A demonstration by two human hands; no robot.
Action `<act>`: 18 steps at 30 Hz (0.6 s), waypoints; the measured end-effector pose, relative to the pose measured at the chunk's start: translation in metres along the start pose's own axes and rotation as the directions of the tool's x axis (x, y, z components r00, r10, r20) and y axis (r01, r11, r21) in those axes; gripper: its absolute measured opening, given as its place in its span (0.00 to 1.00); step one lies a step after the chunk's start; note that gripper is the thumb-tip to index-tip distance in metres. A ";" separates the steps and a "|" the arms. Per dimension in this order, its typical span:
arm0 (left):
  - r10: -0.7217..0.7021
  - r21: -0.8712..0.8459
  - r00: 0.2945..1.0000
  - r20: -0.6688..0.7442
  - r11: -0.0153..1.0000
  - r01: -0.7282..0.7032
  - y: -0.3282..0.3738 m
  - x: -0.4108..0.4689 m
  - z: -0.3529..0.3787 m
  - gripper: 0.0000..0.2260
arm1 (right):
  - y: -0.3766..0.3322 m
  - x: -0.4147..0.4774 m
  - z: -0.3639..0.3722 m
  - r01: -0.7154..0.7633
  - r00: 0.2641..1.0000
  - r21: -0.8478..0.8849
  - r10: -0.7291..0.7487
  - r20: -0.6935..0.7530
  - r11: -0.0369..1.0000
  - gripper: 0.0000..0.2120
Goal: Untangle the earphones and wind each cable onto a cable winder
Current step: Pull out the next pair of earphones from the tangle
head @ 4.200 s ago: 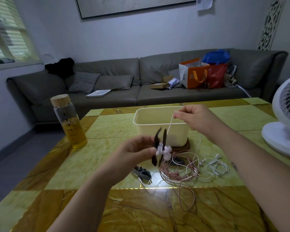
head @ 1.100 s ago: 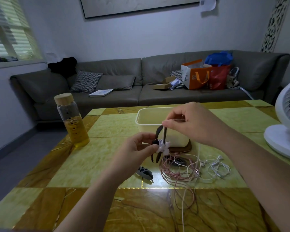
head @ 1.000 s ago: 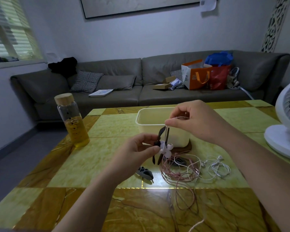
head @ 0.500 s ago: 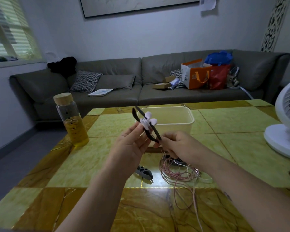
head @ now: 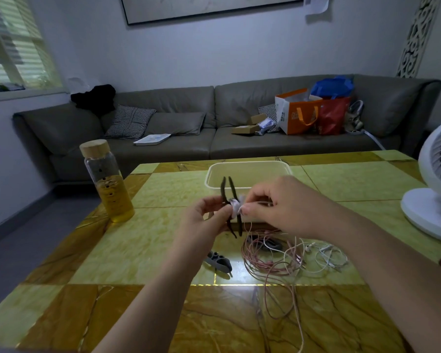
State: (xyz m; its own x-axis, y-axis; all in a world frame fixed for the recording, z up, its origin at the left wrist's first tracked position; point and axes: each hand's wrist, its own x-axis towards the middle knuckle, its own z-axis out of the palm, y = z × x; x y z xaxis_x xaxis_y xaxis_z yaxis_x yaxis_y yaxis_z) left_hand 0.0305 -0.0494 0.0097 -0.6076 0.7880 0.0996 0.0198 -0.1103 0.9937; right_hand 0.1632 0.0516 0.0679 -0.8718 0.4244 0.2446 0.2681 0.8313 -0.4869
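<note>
A grey sofa (head: 214, 138) backs the yellow tabletop (head: 138, 250), where pink and white cables (head: 278, 256) lie tangled near its middle. Above them, the left hand (head: 204, 220) pinches the black winder (head: 231, 207). The right hand (head: 280, 207), fingers (head: 250, 208) curled, pinches a white strand (head: 261, 202) at the hub. The cable looks light, limp and snag-prone, and is best gripped near the hub. No writing is legible.

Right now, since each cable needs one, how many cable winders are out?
3: black winder in the left hand, grey winder on the table, dark winder partly hidden under pink cable.
</note>
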 end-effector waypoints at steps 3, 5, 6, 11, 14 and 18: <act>0.025 0.166 0.996 0.086 0.985 -0.039 0.001 -0.002 -0.001 0.08 | 0.003 0.003 -0.014 -0.014 0.999 0.001 0.014 -0.048 1.000 0.07; 0.034 0.236 0.990 0.135 0.969 -0.066 0.002 -0.003 -0.003 0.09 | 0.007 0.005 -0.021 -0.016 0.996 0.045 0.020 -0.088 0.999 0.07; 0.036 0.273 0.986 0.163 0.959 -0.080 0.003 -0.004 -0.004 0.10 | 0.009 0.006 -0.024 -0.016 0.994 0.077 0.024 -0.103 0.997 0.07; 0.015 0.287 0.974 0.224 0.955 -0.081 0.006 -0.007 -0.004 0.12 | 0.018 0.009 -0.026 -0.011 0.985 0.179 0.042 -0.167 0.984 0.07; 0.020 0.283 0.966 0.258 0.955 -0.095 0.008 -0.008 -0.002 0.11 | 0.023 0.009 -0.023 -0.019 0.981 0.201 0.057 -0.187 0.979 0.08; 0.016 0.219 0.940 0.340 0.971 -0.096 0.009 -0.008 -0.002 0.10 | 0.032 0.015 -0.016 -0.047 0.978 0.351 0.115 -0.176 0.935 0.09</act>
State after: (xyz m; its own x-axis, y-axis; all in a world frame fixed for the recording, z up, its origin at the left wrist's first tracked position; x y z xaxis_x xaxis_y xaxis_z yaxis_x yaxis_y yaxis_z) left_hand 0.0335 -0.0579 0.0182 -0.3012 0.9450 0.1274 0.2517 -0.0501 0.9665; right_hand 0.1656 0.0902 0.0698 -0.7492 0.5741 0.3305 0.1483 0.6316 -0.7610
